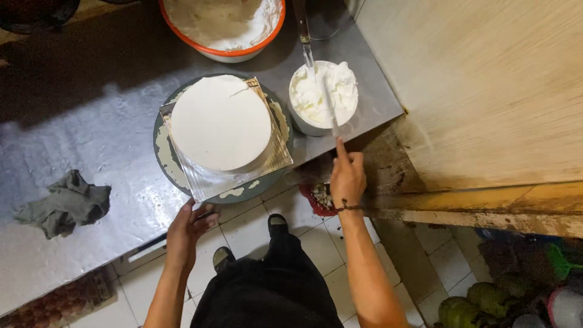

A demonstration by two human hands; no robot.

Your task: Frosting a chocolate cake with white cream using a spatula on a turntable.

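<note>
A round white cake (220,121) sits on a square silver board (276,155) atop a cream-smeared turntable (163,152) on the metal table. My left hand (188,228) rests at the table's near edge just below the turntable, fingers apart, holding nothing. My right hand (347,176) grips a long palette knife (328,106) whose blade lies in a white bowl of whipped cream (322,94) to the right of the cake.
A large orange-rimmed basin (228,27) stands behind the cake. A second spatula (303,36) leans into the cream bowl. A crumpled grey cloth (64,205) lies at the left. A wooden panel (486,91) borders the table's right side; tiled floor below.
</note>
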